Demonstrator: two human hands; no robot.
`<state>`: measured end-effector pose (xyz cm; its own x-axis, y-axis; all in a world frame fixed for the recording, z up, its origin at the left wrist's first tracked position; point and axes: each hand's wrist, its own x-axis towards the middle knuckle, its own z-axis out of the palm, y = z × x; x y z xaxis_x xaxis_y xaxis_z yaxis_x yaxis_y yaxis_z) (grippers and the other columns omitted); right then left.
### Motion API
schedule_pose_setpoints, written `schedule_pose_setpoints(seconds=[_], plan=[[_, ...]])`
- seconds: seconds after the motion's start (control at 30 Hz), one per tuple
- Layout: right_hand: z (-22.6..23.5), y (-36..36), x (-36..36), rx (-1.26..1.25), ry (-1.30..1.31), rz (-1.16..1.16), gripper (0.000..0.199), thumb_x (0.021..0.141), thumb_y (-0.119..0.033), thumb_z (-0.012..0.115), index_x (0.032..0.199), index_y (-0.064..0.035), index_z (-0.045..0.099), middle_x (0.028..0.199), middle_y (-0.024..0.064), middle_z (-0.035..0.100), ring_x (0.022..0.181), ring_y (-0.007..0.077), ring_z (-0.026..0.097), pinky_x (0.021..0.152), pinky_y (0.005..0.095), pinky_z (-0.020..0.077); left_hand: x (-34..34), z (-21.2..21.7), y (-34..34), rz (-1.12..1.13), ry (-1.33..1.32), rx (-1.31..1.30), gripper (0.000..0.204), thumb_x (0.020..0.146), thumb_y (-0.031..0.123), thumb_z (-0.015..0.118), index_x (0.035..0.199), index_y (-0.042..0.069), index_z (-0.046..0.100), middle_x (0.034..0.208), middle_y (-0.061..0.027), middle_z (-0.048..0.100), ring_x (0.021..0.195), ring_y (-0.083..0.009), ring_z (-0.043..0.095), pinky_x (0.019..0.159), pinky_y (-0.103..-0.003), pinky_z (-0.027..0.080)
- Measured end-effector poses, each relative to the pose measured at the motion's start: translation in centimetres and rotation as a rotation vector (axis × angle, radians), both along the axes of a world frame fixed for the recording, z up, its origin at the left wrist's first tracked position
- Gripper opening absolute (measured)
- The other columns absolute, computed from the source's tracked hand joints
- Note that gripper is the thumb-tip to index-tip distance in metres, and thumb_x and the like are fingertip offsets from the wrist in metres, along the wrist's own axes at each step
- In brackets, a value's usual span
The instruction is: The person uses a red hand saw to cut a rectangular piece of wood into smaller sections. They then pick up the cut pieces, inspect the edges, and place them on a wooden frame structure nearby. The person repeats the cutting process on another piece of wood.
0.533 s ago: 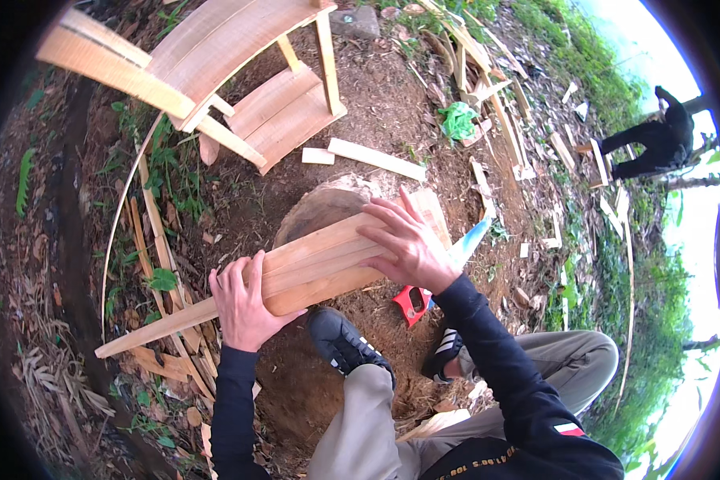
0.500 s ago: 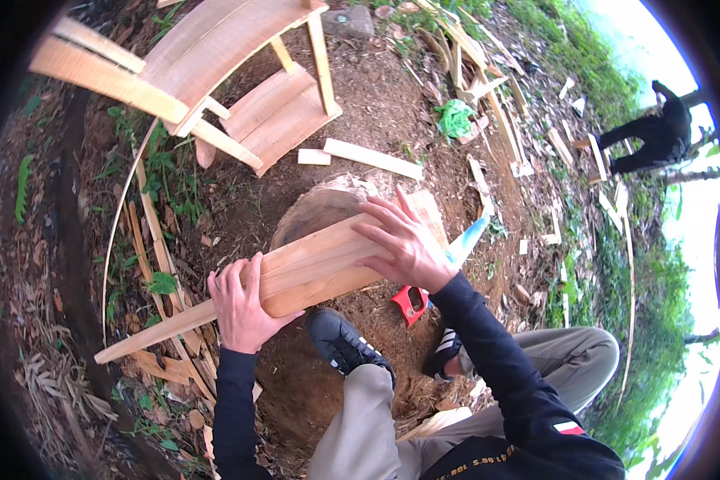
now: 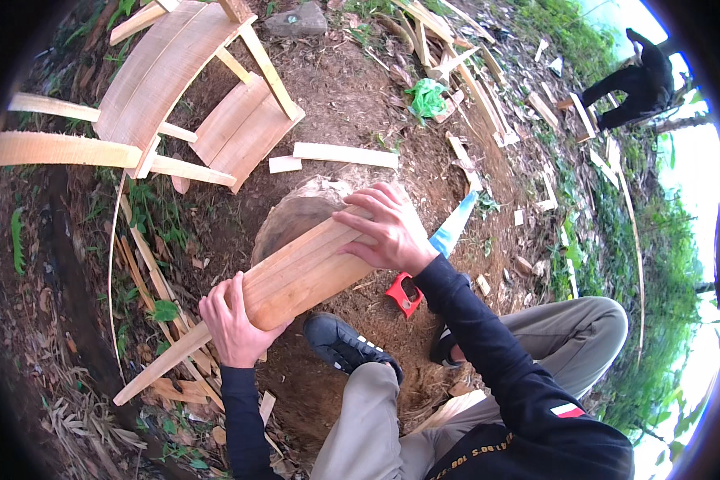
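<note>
A flat wooden board (image 3: 308, 284) with a rounded near corner lies slantwise over a tree stump (image 3: 284, 220). A narrow wooden strip (image 3: 156, 366) runs along the board's far side and juts out past its left end. My left hand (image 3: 236, 324) is closed around the board's left end and the strip, thumb beneath the board's near corner. My right hand (image 3: 388, 228) grips the right part, its fingers bent over the strip and the far edge, and it hides the board's right end. By my right wrist lies a handsaw with a red handle (image 3: 406, 294) and a bluish blade (image 3: 456, 224).
A wooden chair-like piece (image 3: 156, 68) stands at the far left. Two short offcuts (image 3: 344, 154) lie beyond the stump. Long wood strips (image 3: 156, 276) lie at left, scrap wood (image 3: 480, 96) and a green plastic bag (image 3: 426, 100) at far right. A person in dark clothes (image 3: 640, 84) bends over farther off.
My right hand's fingers, spread and partly lifted before, now bend closer over the wood. Board and strip have tilted slightly steeper. My view has shifted, so the surroundings sit farther left.
</note>
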<state>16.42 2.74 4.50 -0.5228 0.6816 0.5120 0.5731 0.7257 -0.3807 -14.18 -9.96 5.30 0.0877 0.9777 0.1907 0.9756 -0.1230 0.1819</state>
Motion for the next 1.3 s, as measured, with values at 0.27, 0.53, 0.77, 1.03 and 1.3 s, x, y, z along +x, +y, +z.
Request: schedule_pose_setpoints(seconds=[0.27, 0.53, 0.77, 1.03, 1.3], plan=[[-0.9, 0.2, 0.2, -0.027, 0.011, -0.001, 0.055, 0.072, -0.041, 0.085, 0.12, -0.0183, 0.072, 0.119, 0.0101, 0.066, 0.115, 0.0323, 0.06, 0.1, 0.0521, 0.0457, -0.6, -0.7, -0.1, -0.023, -0.032, -0.012, 0.119, 0.05, 0.066, 0.09, 0.144, 0.009, 0.043, 0.126, -0.0147, 0.048, 0.12, -0.0358, 0.046, 0.104, -0.056, 0.035], [-1.4, 0.1, 0.2, 0.019, 0.038, -0.034, 0.055, 0.071, -0.043, 0.085, 0.118, -0.0179, 0.072, 0.117, 0.0092, 0.065, 0.114, 0.0336, 0.059, 0.1, 0.0521, 0.0457, -1.8, -0.5, 0.0, -0.1, -0.055, -0.061, 0.107, 0.068, 0.07, 0.078, 0.148, 0.007, 0.044, 0.13, -0.0164, 0.051, 0.122, -0.035, 0.049, 0.105, -0.054, 0.036], [-1.2, 0.1, 0.3, -0.017, 0.03, -0.009, 0.055, 0.073, -0.042, 0.084, 0.121, -0.0174, 0.071, 0.119, 0.0085, 0.066, 0.116, 0.0319, 0.06, 0.104, 0.0529, 0.0437, -4.6, -2.7, 0.4, -0.112, -0.029, -0.032, 0.078, 0.089, 0.063, 0.061, 0.141, 0.005, 0.055, 0.121, -0.0128, 0.061, 0.111, -0.032, 0.056, 0.098, -0.046, 0.043], [-1.2, -0.1, 0.7, -0.029, 0.051, -0.023, 0.056, 0.069, -0.039, 0.084, 0.118, -0.0142, 0.071, 0.113, 0.0088, 0.065, 0.112, 0.0313, 0.057, 0.104, 0.0487, 0.0433, -2.0, -1.3, 0.9, -0.097, 0.0, -0.009, 0.061, 0.095, 0.05, 0.057, 0.135, 0.004, 0.055, 0.119, -0.0143, 0.06, 0.112, -0.033, 0.056, 0.099, -0.046, 0.041], [-1.2, -0.1, 0.9, -0.135, 0.072, -0.016, 0.055, 0.073, -0.04, 0.084, 0.122, -0.0181, 0.07, 0.12, 0.0077, 0.064, 0.116, 0.0313, 0.057, 0.101, 0.0519, 0.0446, 0.3, -1.5, 4.5, 0.116, -0.045, -0.149, 0.045, 0.099, 0.046, 0.053, 0.086, 0.003, 0.058, 0.079, -0.0222, 0.064, 0.077, -0.0452, 0.063, 0.067, -0.054, 0.046]])
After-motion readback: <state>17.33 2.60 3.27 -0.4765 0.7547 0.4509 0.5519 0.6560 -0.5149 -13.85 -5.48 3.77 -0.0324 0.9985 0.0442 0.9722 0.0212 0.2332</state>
